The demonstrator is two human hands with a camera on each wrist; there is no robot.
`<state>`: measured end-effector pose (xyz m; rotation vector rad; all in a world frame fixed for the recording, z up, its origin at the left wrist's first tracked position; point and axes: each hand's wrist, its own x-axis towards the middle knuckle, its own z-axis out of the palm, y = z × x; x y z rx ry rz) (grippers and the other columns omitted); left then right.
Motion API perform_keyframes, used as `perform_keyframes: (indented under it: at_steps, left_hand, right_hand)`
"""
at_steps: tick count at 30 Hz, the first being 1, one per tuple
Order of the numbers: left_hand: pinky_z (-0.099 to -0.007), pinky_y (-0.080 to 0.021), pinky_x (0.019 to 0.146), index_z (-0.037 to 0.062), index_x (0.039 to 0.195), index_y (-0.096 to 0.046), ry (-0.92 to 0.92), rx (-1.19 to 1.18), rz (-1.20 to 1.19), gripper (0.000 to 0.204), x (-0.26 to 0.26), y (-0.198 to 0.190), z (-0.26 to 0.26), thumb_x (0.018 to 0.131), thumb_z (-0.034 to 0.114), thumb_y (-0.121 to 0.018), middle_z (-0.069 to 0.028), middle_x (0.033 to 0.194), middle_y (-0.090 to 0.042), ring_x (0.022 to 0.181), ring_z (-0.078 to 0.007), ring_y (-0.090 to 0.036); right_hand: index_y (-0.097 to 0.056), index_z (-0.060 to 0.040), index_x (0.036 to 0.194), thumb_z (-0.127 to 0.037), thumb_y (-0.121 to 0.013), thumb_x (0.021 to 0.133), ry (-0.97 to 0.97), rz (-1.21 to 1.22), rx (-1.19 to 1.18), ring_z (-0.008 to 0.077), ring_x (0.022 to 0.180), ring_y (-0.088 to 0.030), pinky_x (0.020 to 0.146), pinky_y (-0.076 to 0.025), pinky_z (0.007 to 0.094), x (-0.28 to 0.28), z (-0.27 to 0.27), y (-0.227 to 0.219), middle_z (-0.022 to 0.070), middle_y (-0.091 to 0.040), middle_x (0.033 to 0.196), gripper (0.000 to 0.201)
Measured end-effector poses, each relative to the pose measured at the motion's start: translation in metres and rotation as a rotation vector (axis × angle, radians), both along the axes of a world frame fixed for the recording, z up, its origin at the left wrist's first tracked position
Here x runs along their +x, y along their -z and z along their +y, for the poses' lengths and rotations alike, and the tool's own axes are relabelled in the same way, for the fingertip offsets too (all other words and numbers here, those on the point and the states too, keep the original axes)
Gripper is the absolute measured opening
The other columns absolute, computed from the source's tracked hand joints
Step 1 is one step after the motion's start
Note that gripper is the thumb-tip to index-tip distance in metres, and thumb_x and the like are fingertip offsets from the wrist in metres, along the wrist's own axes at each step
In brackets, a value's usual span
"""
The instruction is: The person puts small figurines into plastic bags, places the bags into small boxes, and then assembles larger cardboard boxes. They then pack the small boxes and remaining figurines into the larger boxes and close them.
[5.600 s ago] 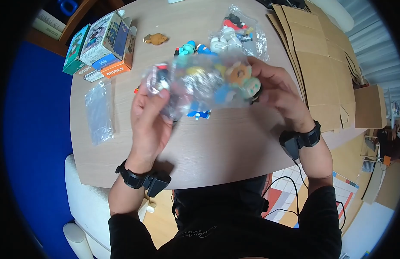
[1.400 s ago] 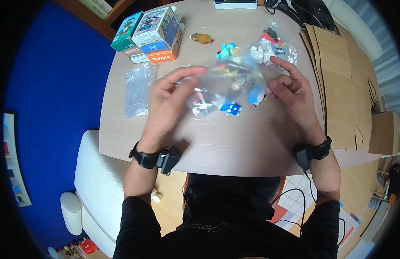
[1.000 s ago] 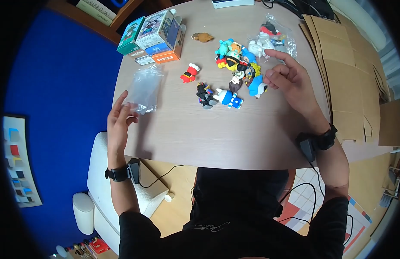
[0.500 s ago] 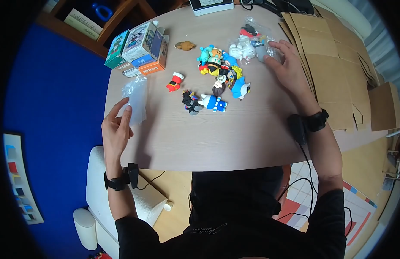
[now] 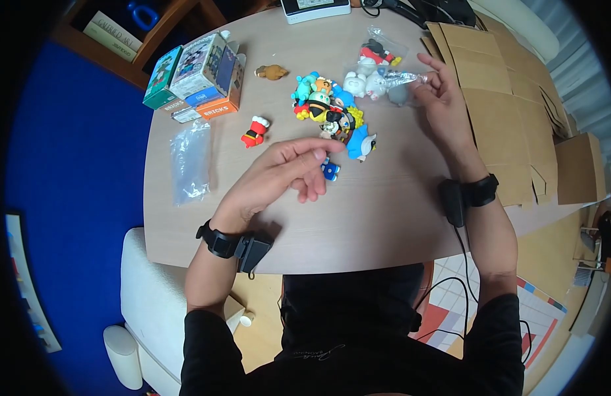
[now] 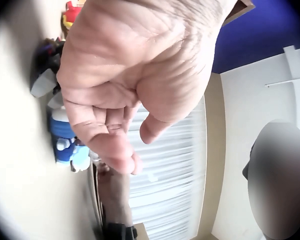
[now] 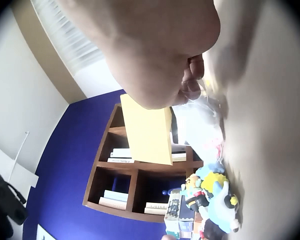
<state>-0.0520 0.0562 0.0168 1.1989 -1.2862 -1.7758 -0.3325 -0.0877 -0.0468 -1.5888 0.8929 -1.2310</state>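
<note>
My right hand (image 5: 444,105) pinches the edge of a clear plastic bag (image 5: 399,78) at the table's back right. White toy figures (image 5: 363,83) show inside it, and the right wrist view has the bag (image 7: 202,122) hanging from curled fingers. My left hand (image 5: 275,173) is over the middle of the table, holding nothing, its fingers loosely bent. It partly hides a blue-and-white figure (image 5: 330,169) and covers a dark one, seen beside the hand in the left wrist view. Just beyond lies a cluster of colourful figures (image 5: 318,105), with a blue bird-like figure (image 5: 360,144) at its near side.
A flat clear bag (image 5: 190,165) lies at the left, below stacked toy boxes (image 5: 203,72). A red figure (image 5: 255,132) and a brown figure (image 5: 271,71) lie apart from the cluster. Another bagged red-and-black figure (image 5: 379,53) is at the back. Flattened cardboard (image 5: 496,99) lines the right side.
Both hands held up a bag of figures earlier; the cluster now lies on the table. My left hand left the flat bag and came rightward. My right hand took hold of the other bag.
</note>
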Motion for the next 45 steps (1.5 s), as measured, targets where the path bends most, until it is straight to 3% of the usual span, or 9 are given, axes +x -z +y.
perform_keyframes:
  at_steps: [8,11,23,26,31,34,38,42,45]
  left_hand:
    - [-0.0343,-0.051,0.093,0.0028,0.145,-0.039,0.037,-0.033,0.091,0.046,-0.008,0.011,-0.004,0.103,0.020,-0.045,-0.0166,0.116,-0.065,0.106,-0.0225,-0.064]
    - [-0.0324,-0.048,0.097,0.0046,0.145,-0.040,-0.002,0.021,0.122,0.051,-0.009,0.009,-0.014,0.100,0.022,-0.055,-0.0157,0.127,-0.059,0.113,-0.0197,-0.061]
    - [-0.0251,-0.044,0.097,-0.0023,0.140,-0.044,-0.226,-0.362,-0.155,0.049,-0.039,0.015,-0.049,0.096,0.013,-0.060,-0.0081,0.120,-0.060,0.112,-0.0123,-0.057]
    - [-0.0254,-0.044,0.097,-0.0018,0.143,-0.039,-0.174,-0.358,-0.085,0.051,-0.044,0.009,-0.024,0.097,0.012,-0.058,-0.0097,0.121,-0.060,0.112,-0.0118,-0.057]
    - [-0.0372,-0.044,0.105,0.0028,0.147,-0.030,0.101,0.191,0.267,0.055,-0.033,0.015,0.005,0.100,0.019,-0.054,-0.0155,0.132,-0.053,0.120,-0.0236,-0.056]
    - [-0.0417,-0.041,0.109,-0.0057,0.144,-0.028,0.241,0.155,0.378,0.058,-0.035,0.029,0.010,0.099,0.021,-0.052,-0.0242,0.139,-0.047,0.129,-0.0323,-0.050]
    - [-0.0456,-0.045,0.105,-0.0053,0.143,-0.029,-0.035,0.182,0.449,0.057,-0.039,0.028,0.011,0.099,0.021,-0.053,-0.0251,0.136,-0.049,0.125,-0.0359,-0.052]
    - [-0.0465,-0.053,0.095,0.0009,0.137,-0.042,-0.123,0.070,0.544,0.043,-0.014,0.021,0.007,0.099,0.017,-0.052,-0.0168,0.128,-0.056,0.115,-0.0269,-0.060]
    - [-0.0471,-0.054,0.093,-0.0009,0.131,-0.048,-0.147,0.024,0.630,0.036,0.000,0.018,0.007,0.097,0.012,-0.051,-0.0165,0.123,-0.059,0.111,-0.0271,-0.062]
  right_hand:
    - [-0.036,0.0000,0.141,-0.006,-0.054,0.097,0.116,-0.211,-0.120,0.0157,0.101,-0.062,0.096,-0.046,0.0307,0.001,0.023,-0.047,0.0035,-0.064,0.097,0.047]
    - [-0.037,0.0004,0.141,-0.006,-0.054,0.098,0.122,-0.276,-0.119,0.0161,0.102,-0.062,0.097,-0.045,0.0317,-0.002,0.026,-0.050,0.0043,-0.065,0.099,0.047]
    - [-0.038,0.0010,0.140,-0.010,-0.055,0.098,0.028,-0.272,-0.073,0.0196,0.104,-0.064,0.098,-0.044,0.0328,0.001,0.036,-0.056,0.0071,-0.068,0.100,0.047]
    - [-0.037,0.0010,0.140,-0.010,-0.054,0.098,-0.045,-0.361,0.012,0.0213,0.105,-0.064,0.098,-0.045,0.0338,0.002,0.042,-0.061,0.0081,-0.068,0.101,0.047]
    - [-0.040,0.0005,0.138,-0.008,-0.053,0.098,-0.218,-0.471,0.094,0.0226,0.106,-0.064,0.097,-0.046,0.0353,0.016,0.057,-0.063,0.0092,-0.068,0.100,0.043]
    - [-0.046,-0.0007,0.134,-0.004,-0.053,0.097,-0.249,-0.470,0.147,0.0202,0.102,-0.064,0.095,-0.046,0.0346,0.028,0.070,-0.061,0.0097,-0.068,0.099,0.038]
    - [-0.049,-0.0017,0.131,-0.002,-0.051,0.096,-0.321,-0.407,0.137,0.0196,0.099,-0.065,0.092,-0.046,0.0330,0.028,0.069,-0.052,0.0094,-0.068,0.098,0.035]
    - [-0.055,-0.0019,0.123,0.000,-0.050,0.095,-0.568,-0.511,0.198,0.0169,0.097,-0.063,0.090,-0.046,0.0302,0.013,0.058,-0.048,0.0079,-0.068,0.097,0.029]
    - [-0.060,-0.0015,0.116,-0.001,-0.052,0.094,-0.498,-0.432,0.339,0.0150,0.097,-0.061,0.090,-0.046,0.0295,0.014,0.055,-0.034,0.0066,-0.066,0.102,0.024]
